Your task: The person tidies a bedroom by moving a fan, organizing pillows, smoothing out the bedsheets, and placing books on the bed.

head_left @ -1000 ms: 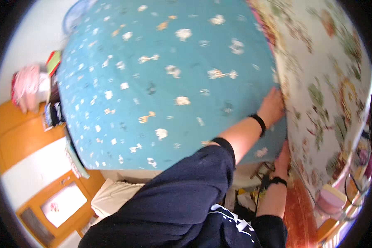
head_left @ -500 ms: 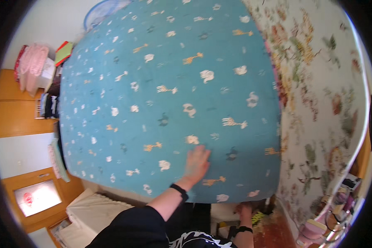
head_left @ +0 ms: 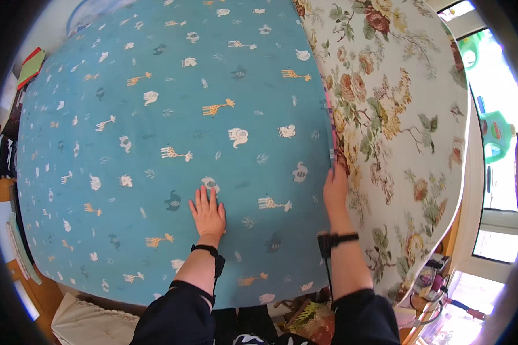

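My left hand (head_left: pixel 208 214) lies open, fingers stretched, on a blue fitted sheet (head_left: pixel 244 167) printed with white elephants and white and yellow giraffes. My right hand (head_left: pixel 336 192) is at the sheet's right edge, where a cream floral fabric (head_left: pixel 403 149) and a narrow pink-striped strip (head_left: pixel 330 115) meet it. Its fingers are curled onto that edge, their tips partly hidden in the fabric. Both wrists wear black bands.
Right of the bed are a bright window with a green plastic jug (head_left: pixel 495 135) and small clutter (head_left: pixel 429 284). Cream fabric (head_left: pixel 89 322) lies at the lower left; wooden furniture, folded items and a green-and-red object (head_left: pixel 31 68) line the left.
The view has shifted, bringing the window in. My left hand came back from the right edge onto the sheet. My right hand has moved up along that edge from the bed's near corner.
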Action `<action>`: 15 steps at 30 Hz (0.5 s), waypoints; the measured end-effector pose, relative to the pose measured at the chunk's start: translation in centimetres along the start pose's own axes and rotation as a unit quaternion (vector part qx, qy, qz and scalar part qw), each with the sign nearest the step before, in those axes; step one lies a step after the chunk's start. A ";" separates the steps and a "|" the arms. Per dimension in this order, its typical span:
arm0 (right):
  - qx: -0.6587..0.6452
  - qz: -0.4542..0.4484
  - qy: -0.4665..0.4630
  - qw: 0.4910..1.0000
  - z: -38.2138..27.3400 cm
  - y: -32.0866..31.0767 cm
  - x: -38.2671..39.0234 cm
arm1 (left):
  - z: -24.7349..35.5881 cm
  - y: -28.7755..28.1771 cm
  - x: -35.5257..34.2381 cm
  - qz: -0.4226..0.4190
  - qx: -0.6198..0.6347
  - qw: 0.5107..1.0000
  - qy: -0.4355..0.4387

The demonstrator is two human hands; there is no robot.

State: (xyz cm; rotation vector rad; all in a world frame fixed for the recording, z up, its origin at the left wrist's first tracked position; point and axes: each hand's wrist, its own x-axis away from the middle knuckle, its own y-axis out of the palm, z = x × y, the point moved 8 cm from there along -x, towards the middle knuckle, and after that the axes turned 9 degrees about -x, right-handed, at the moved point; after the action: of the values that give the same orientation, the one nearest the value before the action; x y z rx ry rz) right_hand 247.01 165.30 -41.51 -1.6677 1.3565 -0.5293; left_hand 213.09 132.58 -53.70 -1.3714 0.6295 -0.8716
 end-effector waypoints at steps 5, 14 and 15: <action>0.046 -0.020 0.065 0.997 -2.2 7.3 -17.2 | -1.1 1.0 -1.8 -0.008 0.004 1.000 -0.011; 0.190 -0.124 0.110 0.968 -4.4 10.0 -24.8 | -1.7 2.5 -2.6 -0.045 0.004 0.999 -0.015; 0.190 -0.123 0.110 0.968 -4.8 9.5 -24.8 | -1.7 2.5 -2.8 -0.045 0.007 0.999 -0.016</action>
State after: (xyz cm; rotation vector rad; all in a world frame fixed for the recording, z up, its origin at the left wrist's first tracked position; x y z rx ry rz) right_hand 230.43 186.56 -42.06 -1.4940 1.1144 -1.0764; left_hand 210.53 133.84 -56.67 -1.4079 0.5393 -0.9230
